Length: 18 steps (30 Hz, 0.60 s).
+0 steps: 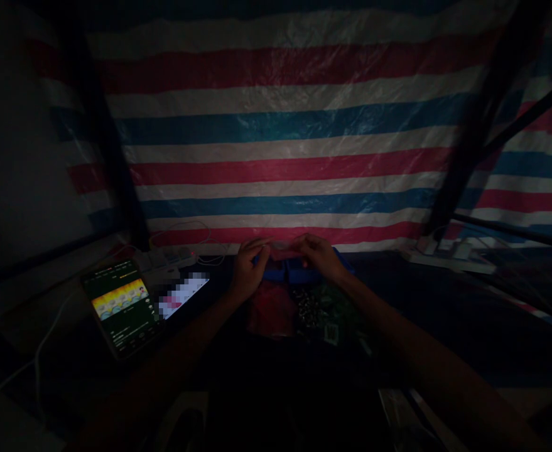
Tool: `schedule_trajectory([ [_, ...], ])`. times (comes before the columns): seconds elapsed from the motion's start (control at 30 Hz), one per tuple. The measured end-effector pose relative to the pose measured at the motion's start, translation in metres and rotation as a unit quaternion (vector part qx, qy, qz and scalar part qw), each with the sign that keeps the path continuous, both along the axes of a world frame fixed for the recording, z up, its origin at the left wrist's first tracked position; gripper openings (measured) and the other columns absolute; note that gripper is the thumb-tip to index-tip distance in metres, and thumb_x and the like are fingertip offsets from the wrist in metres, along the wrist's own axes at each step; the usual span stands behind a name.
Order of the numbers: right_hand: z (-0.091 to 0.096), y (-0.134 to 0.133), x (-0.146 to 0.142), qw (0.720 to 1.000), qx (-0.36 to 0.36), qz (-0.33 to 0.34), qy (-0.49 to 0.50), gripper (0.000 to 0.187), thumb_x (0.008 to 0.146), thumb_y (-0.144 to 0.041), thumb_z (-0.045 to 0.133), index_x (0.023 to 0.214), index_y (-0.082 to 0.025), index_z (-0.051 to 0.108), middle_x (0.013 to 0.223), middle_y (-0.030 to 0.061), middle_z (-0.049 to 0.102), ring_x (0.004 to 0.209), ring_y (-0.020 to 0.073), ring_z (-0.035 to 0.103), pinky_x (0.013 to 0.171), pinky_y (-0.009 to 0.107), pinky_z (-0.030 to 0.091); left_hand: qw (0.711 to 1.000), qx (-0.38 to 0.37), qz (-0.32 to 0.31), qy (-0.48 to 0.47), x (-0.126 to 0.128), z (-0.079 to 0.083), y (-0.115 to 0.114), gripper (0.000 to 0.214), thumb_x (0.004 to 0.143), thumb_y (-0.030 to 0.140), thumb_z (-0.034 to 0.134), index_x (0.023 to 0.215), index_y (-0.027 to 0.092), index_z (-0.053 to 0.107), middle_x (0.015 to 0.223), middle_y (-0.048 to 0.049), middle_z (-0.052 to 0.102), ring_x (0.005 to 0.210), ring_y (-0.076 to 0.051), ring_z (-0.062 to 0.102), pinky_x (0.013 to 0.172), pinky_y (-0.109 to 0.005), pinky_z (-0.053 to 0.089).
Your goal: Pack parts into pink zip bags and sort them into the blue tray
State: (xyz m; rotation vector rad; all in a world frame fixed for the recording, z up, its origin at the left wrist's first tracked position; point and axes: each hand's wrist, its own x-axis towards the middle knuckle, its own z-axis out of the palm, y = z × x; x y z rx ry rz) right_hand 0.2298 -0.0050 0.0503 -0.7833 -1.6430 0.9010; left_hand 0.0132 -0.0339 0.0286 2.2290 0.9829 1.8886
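The scene is very dark. My left hand (248, 269) and my right hand (319, 256) meet at the far middle of a dark work surface, fingers curled and pinched over a small reddish piece (285, 253) held between them above a blue container (285, 271). In front of the hands lie a red patch (270, 314), a heap of small shiny metal parts (309, 309) and green pieces (339, 314). What exactly the fingers pinch is too dim to name.
A lit phone (121, 309) with a video playing lies at the left, a second lit screen (182, 294) beside it. A white power strip (169, 256) with cables sits behind them. Another white strip (449, 257) lies at the right. A red, white and blue striped tarp (285, 144) hangs behind.
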Motion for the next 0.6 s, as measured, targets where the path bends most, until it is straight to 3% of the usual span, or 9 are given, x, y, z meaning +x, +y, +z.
schedule_trajectory([
  [0.1, 0.001, 0.0, -0.001, 0.999, -0.033, 0.008, 0.02, 0.027, 0.086, -0.048, 0.065, 0.089, -0.021, 0.063, 0.085, 0.0059, 0.076, 0.046, 0.0107, 0.05, 0.041, 0.024, 0.028, 0.999, -0.043, -0.01, -0.025, 0.001, -0.002, 0.002, 0.03, 0.107, 0.033, 0.051, 0.097, 0.024, 0.078, 0.105, -0.0053, 0.079, 0.105, -0.023, 0.07, 0.1, -0.042, 0.053],
  [0.23, -0.001, 0.0, -0.001, 0.999, -0.036, 0.011, 0.027, 0.033, 0.087, -0.054, 0.066, 0.088, -0.021, 0.062, 0.083, 0.0046, 0.074, 0.046, 0.0107, 0.051, 0.041, 0.024, 0.028, 0.995, -0.079, -0.035, -0.055, 0.003, -0.009, 0.005, 0.017, 0.103, 0.031, 0.058, 0.106, 0.021, 0.072, 0.108, -0.0057, 0.078, 0.103, -0.022, 0.073, 0.088, -0.033, 0.055],
  [0.43, -0.008, 0.008, -0.001, 1.0, -0.002, -0.015, 0.009, 0.044, 0.083, -0.063, 0.073, 0.08, -0.023, 0.054, 0.058, -0.0061, 0.048, 0.047, 0.0101, 0.04, 0.044, 0.024, 0.028, 0.997, -0.072, -0.024, -0.015, 0.003, -0.016, 0.012, 0.031, 0.096, 0.007, 0.052, 0.119, 0.022, 0.066, 0.122, -0.0057, 0.075, 0.103, -0.018, 0.073, 0.089, -0.031, 0.055],
  [0.6, -0.009, 0.009, 0.0, 1.0, -0.021, -0.015, 0.01, 0.04, 0.085, -0.061, 0.069, 0.086, -0.024, 0.053, 0.064, -0.0055, 0.051, 0.051, 0.0111, 0.044, 0.045, 0.023, 0.03, 0.997, -0.075, -0.032, -0.005, 0.002, -0.02, 0.017, 0.041, 0.097, 0.009, 0.059, 0.134, 0.025, 0.062, 0.116, -0.0059, 0.076, 0.107, -0.019, 0.072, 0.087, -0.031, 0.058],
])
